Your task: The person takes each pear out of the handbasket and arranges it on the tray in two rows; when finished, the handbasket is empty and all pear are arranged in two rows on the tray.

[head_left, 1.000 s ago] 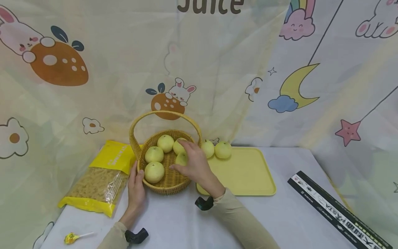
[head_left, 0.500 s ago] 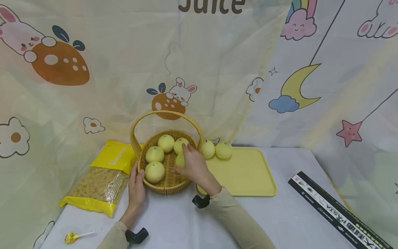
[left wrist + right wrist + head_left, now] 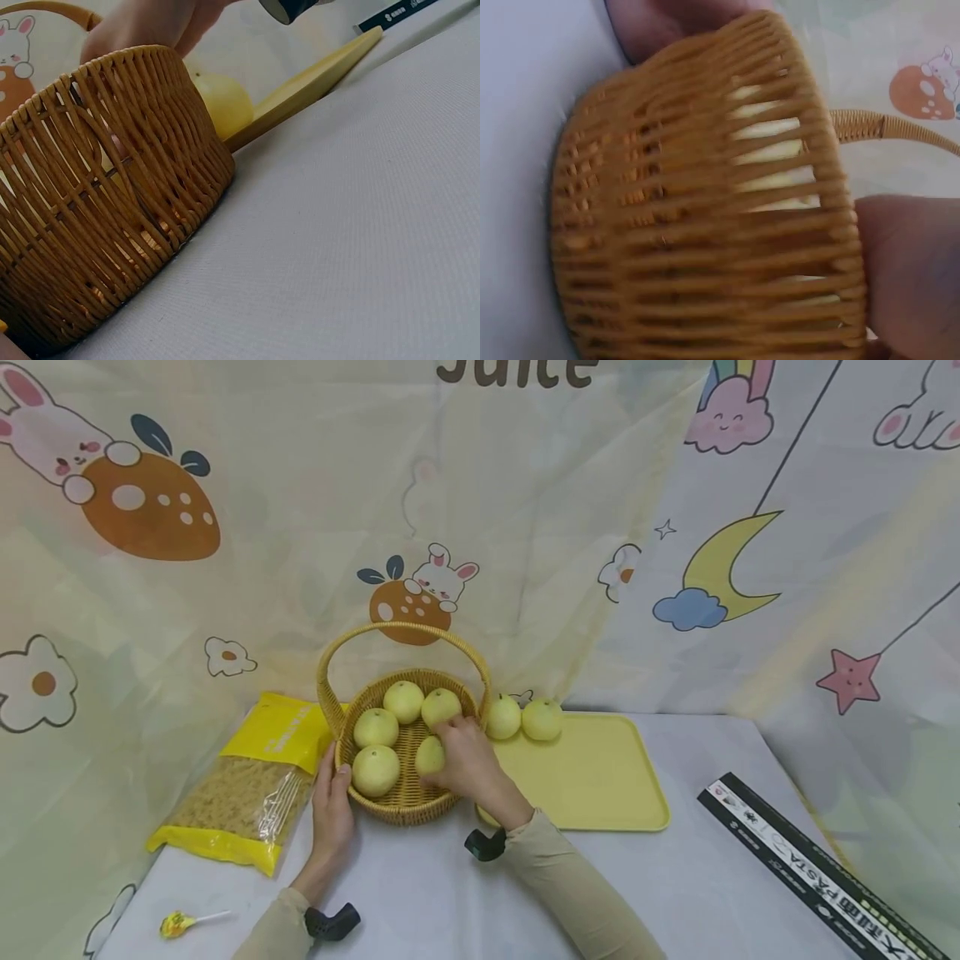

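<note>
A round wicker basket (image 3: 405, 814) with a tall handle stands at the table's back, holding several pale yellow-green apples (image 3: 376, 770). My right hand (image 3: 472, 764) reaches over the basket's right rim and grips the apple (image 3: 429, 757) at that side; its fingers partly cover the fruit. My left hand (image 3: 332, 806) rests against the outside of the basket's left wall, fingers fairly straight, thumb near the rim. In the right wrist view the left hand (image 3: 675, 26) touches the wicker wall (image 3: 682, 187). The left wrist view shows the right hand (image 3: 154, 30) above the basket's rim.
A yellow tray (image 3: 592, 777) lies right of the basket, with two more apples (image 3: 542, 720) at its back left corner. Left of the basket is a bag of pasta (image 3: 247, 785). A lollipop (image 3: 178, 925) lies at front left, a long black pasta box (image 3: 817, 868) at the right.
My right hand has lowered slightly into the basket, its fingers closing around the right-hand apple. The left hand stays against the basket. The head view has shifted slightly.
</note>
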The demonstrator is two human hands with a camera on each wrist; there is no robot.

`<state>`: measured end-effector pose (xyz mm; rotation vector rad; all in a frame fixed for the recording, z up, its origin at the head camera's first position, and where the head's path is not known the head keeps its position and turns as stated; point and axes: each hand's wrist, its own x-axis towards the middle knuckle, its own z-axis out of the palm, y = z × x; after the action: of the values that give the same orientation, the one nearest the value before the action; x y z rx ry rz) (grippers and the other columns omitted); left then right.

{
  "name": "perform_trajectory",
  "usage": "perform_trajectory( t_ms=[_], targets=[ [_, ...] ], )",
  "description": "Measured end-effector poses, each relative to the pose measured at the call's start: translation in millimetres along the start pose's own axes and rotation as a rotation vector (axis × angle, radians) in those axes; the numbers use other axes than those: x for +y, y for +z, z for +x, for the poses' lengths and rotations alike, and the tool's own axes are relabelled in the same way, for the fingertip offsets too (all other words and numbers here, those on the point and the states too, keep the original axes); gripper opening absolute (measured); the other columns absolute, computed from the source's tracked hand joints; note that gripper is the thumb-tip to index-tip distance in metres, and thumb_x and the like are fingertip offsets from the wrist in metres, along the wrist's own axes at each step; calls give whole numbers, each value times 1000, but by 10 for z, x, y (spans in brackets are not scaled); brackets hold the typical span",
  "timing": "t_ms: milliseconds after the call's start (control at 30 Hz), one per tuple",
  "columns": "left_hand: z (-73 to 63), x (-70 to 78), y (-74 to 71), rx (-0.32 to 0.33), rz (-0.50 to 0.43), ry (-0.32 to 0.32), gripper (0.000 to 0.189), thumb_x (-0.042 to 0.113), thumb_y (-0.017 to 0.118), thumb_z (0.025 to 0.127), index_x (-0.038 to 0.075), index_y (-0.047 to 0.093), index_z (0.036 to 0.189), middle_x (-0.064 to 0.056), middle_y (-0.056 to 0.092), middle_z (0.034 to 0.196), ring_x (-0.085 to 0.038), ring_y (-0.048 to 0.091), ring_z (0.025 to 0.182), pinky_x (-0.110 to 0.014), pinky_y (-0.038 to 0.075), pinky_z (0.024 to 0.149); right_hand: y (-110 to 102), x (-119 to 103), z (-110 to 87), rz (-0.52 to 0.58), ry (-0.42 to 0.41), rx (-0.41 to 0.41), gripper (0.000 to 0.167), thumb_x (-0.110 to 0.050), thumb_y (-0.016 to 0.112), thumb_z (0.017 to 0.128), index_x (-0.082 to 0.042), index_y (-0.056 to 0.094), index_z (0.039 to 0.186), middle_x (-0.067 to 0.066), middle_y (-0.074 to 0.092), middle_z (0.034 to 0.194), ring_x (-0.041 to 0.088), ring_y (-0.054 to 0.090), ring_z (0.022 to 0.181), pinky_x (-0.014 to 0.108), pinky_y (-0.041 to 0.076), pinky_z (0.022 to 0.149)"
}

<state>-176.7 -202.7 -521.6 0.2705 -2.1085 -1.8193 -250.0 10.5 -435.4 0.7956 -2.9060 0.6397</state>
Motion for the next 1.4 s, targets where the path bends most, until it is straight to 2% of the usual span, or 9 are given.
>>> perform_trajectory(
  t_ms=[167, 300, 433, 533, 733, 900, 1100, 1267, 1400],
  targets=[
    [-1, 14, 3, 0, 0, 1, 58, 33, 35, 116, 22, 22, 171, -5, 21, 178, -27, 18, 164, -51, 16, 135, 54, 10, 6, 20, -6, -23, 77, -49, 99, 70, -10, 72, 132, 12, 65, 124, 29, 63, 113, 43, 56, 96],
    [1, 10, 1, -3, -4, 0, 58, 32, 35, 116, 22, 21, 171, -5, 20, 178, -27, 18, 164, -51, 16, 135, 68, 23, 16, 15, -54, -17, 77, -51, 98, 69, -13, 72, 130, 6, 73, 122, 28, 68, 114, 43, 58, 97],
    [4, -7, -2, -4, -7, -3, 58, 30, 35, 116, 22, 20, 172, -5, 18, 178, -27, 17, 164, -51, 16, 135, 85, 43, 25, 25, -139, -16, 69, -48, 99, 67, -21, 75, 126, -5, 77, 119, 23, 71, 113, 44, 55, 101],
    [8, -14, -1, -5, -4, -8, 58, 30, 34, 116, 22, 19, 172, -6, 17, 179, -28, 16, 164, -52, 15, 135, 87, 64, 25, 70, -182, -10, 65, -41, 100, 67, -24, 77, 125, -7, 76, 125, 22, 69, 118, 45, 53, 104],
    [-8, -2, -1, 0, 9, -11, 59, 34, 34, 116, 22, 20, 172, -6, 18, 178, -29, 16, 164, -52, 15, 135, 30, 139, 23, 364, -221, 38, 67, -21, 99, 70, -18, 76, 132, 3, 73, 133, 23, 64, 126, 43, 56, 105],
    [-6, 8, 0, 4, 8, -5, 59, 35, 34, 116, 21, 21, 172, -7, 19, 178, -30, 17, 164, -53, 15, 135, -138, 170, -10, 556, -247, 39, 70, -24, 100, 71, -24, 74, 136, -2, 74, 135, 15, 63, 132, 38, 54, 111],
    [-13, 6, 8, -4, -4, -7, 59, 34, 34, 116, 22, 20, 172, -6, 18, 178, -28, 16, 164, -52, 14, 135, -420, 207, -120, 723, -216, 20, 70, -25, 103, 67, -28, 76, 131, -7, 75, 128, 13, 68, 117, 40, 61, 97],
    [-8, 6, 4, -14, -6, -11, 59, 34, 33, 116, 22, 17, 172, -6, 16, 179, -28, 15, 165, -52, 13, 135, -659, 331, -203, 852, -217, -10, 67, -13, 102, 67, -17, 78, 129, -1, 75, 129, 18, 71, 110, 40, 66, 84],
    [-10, 6, 0, -12, -5, -16, 59, 34, 33, 116, 22, 18, 172, -6, 17, 179, -28, 15, 164, -51, 14, 135, -807, 455, -247, 900, -206, 1, 67, -8, 102, 66, -13, 79, 129, 3, 75, 131, 19, 71, 113, 39, 67, 79]
  ],
)
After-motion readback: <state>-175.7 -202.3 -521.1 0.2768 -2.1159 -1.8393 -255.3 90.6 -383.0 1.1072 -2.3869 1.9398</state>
